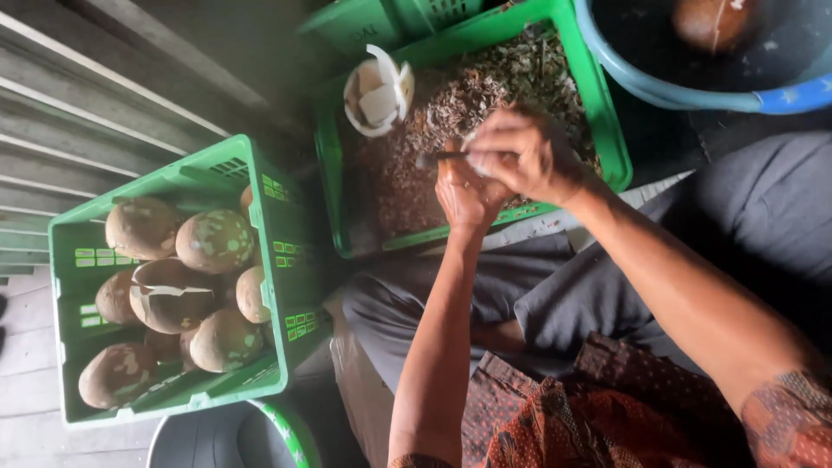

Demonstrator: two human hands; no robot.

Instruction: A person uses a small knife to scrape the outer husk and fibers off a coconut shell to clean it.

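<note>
Fingers of both hands (498, 169) close around a small knife (440, 157) above the crate (607, 130).

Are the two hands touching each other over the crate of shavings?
Touching. The head view shows the right hand pressed against the left hand above the crate, with no gap between them.

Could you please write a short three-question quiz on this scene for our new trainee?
1. True or false: the green crate at the left holds whole brown coconuts.
2. What fills the green crate under the hands? A) water B) brown shavings C) whole nuts
3. What sits on that crate's far corner?

Key:
1. True.
2. B: shavings fill the second crate, where the left hand and right hand work with a thin tool.
3. White coconut pieces.
</note>
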